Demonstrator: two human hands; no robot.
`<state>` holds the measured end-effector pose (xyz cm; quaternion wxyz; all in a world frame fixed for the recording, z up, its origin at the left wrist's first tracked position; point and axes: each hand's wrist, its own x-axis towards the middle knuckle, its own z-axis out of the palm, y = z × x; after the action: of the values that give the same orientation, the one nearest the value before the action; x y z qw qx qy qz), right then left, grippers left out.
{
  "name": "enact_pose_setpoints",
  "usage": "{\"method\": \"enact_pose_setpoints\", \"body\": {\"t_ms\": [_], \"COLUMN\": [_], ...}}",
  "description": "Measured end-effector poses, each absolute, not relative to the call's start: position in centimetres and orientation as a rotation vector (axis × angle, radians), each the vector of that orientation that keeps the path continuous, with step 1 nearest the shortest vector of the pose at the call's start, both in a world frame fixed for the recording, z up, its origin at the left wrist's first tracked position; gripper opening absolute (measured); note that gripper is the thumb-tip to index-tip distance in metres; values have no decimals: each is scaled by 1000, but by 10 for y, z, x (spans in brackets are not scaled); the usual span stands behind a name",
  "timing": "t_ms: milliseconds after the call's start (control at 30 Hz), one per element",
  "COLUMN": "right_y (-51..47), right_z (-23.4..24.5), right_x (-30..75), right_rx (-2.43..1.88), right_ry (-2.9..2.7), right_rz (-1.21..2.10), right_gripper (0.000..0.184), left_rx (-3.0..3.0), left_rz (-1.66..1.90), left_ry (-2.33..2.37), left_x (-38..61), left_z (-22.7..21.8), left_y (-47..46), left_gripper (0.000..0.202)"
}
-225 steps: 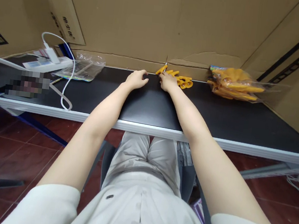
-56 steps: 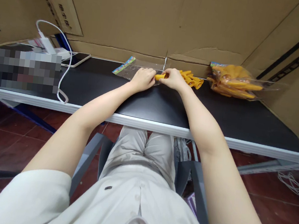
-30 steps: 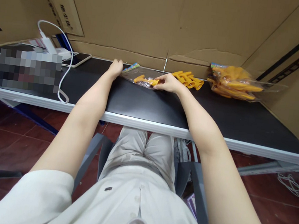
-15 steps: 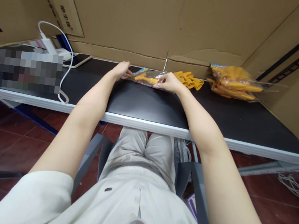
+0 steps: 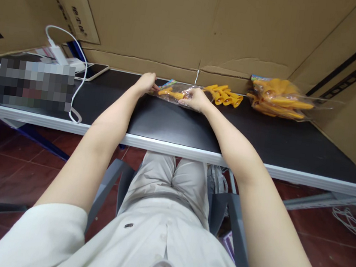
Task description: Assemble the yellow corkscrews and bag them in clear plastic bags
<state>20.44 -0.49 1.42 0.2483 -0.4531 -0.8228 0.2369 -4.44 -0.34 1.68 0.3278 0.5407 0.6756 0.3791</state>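
Note:
A clear plastic bag (image 5: pixel 173 94) with a colourful header lies on the black table (image 5: pixel 172 124), and a yellow plastic toy piece (image 5: pixel 170 93) is inside it. My left hand (image 5: pixel 146 82) pinches the bag's left, header end. The bag's right end is gripped by my right hand (image 5: pixel 195 99), fingers closed. Just right of that hand lies a small heap of loose yellow toy pieces (image 5: pixel 224 95).
A pile of filled bags of yellow toys (image 5: pixel 278 98) sits at the back right. At the back left are a phone (image 5: pixel 95 70), a white charger with cable (image 5: pixel 58 51) and a blurred patch. Cardboard walls (image 5: pixel 179 21) close off the back and right.
Earlier my right hand slid a yellow piece into the bag while the left held it open. Since then my left hand has moved to the header end and both hands have closed on the bag.

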Motion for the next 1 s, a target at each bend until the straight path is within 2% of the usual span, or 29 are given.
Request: {"method": "enact_pose_setpoints", "body": {"t_ms": [367,667,1000], "right_y": [12,17,21], "right_z": [-3,-10,-9], "right_x": [192,187,187], "right_rx": [-1131,-1034,-975], "right_ry": [-2060,-2073,-2171], "right_rz": [723,869,811], "right_gripper": [20,31,38], "left_rx": [1319,1338,1534], "left_rz": [1033,1091,1089], "left_ry": [1765,1742,1772], "left_x": [-44,-50,-36], "left_z": [20,14,18], "left_y": [-8,3,-9], "left_gripper": [57,58,46]}}
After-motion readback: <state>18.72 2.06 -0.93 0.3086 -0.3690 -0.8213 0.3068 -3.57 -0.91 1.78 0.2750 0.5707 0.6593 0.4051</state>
